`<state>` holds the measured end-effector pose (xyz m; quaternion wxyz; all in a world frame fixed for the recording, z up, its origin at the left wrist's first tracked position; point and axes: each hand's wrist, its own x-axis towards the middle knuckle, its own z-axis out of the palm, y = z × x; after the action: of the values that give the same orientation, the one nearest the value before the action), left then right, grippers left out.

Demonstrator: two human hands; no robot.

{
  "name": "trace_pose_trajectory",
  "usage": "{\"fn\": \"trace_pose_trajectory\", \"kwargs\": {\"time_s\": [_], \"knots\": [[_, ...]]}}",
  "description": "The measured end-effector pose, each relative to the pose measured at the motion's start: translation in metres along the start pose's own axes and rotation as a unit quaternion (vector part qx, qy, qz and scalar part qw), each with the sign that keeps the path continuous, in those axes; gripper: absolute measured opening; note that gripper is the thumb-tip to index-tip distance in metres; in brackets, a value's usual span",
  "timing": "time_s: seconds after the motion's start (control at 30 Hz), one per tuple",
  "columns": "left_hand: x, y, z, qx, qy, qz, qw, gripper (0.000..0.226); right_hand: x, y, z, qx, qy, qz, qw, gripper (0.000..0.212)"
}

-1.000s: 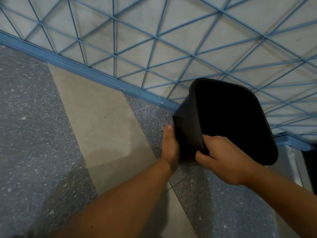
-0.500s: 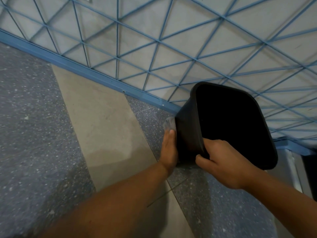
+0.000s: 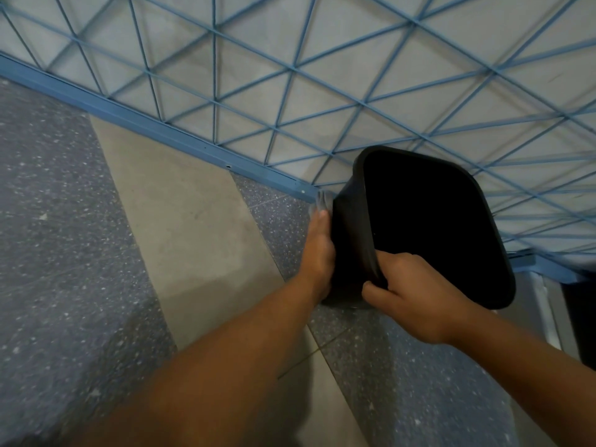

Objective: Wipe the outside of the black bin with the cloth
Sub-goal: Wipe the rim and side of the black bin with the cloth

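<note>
The black bin (image 3: pixel 351 221) is tilted with its dark opening facing me, right of centre. My right hand (image 3: pixel 416 295) grips its near rim, thumb outside and fingers curled inside. My left hand (image 3: pixel 317 250) lies flat against the bin's left outer wall and presses a grey cloth (image 3: pixel 322 201) to it. Only a crumpled edge of the cloth shows beyond my fingertips; the part under my palm is hidden.
A pale wall with a blue lattice of crossing bars (image 3: pixel 290 69) rises right behind the bin, edged by a blue baseboard (image 3: pixel 161 130). The floor has grey speckled tiles (image 3: pixel 58 237) and a beige strip (image 3: pixel 180 221). A metal post (image 3: pixel 545 304) stands at the right.
My left hand and the cloth have slid up the bin's left wall, away from me. My right hand keeps its hold on the rim, and the bin stays tilted.
</note>
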<state>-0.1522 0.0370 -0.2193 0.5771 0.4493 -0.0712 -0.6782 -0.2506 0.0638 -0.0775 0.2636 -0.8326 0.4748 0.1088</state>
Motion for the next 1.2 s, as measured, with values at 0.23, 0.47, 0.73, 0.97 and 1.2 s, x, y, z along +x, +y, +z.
{"fn": "trace_pose_trajectory", "kwargs": {"time_s": [0.23, 0.47, 0.73, 0.97, 1.2], "knots": [[-0.003, -0.026, -0.011, 0.049, 0.026, 0.03, 0.998, 0.06, -0.001, 0.0, -0.001, -0.002, 0.009, -0.005, 1.0, 0.018], [-0.008, -0.03, -0.02, 0.078, 0.013, 0.049, 0.996, 0.057, -0.003, -0.001, -0.001, -0.007, 0.001, -0.01, 1.0, 0.014], [-0.027, -0.033, -0.021, 0.08, 0.0, 0.06, 0.995, 0.057, 0.0, -0.001, 0.0, -0.005, 0.006, -0.002, 1.0, 0.019], [-0.012, -0.015, -0.007, 0.071, 0.002, 0.052, 0.996, 0.057, 0.002, -0.001, -0.001, 0.0, 0.001, 0.003, 1.0, 0.021], [-0.004, -0.004, -0.006, 0.057, 0.055, -0.001, 0.997, 0.057, 0.001, -0.002, 0.0, -0.001, 0.008, -0.001, 1.0, 0.023]]}}
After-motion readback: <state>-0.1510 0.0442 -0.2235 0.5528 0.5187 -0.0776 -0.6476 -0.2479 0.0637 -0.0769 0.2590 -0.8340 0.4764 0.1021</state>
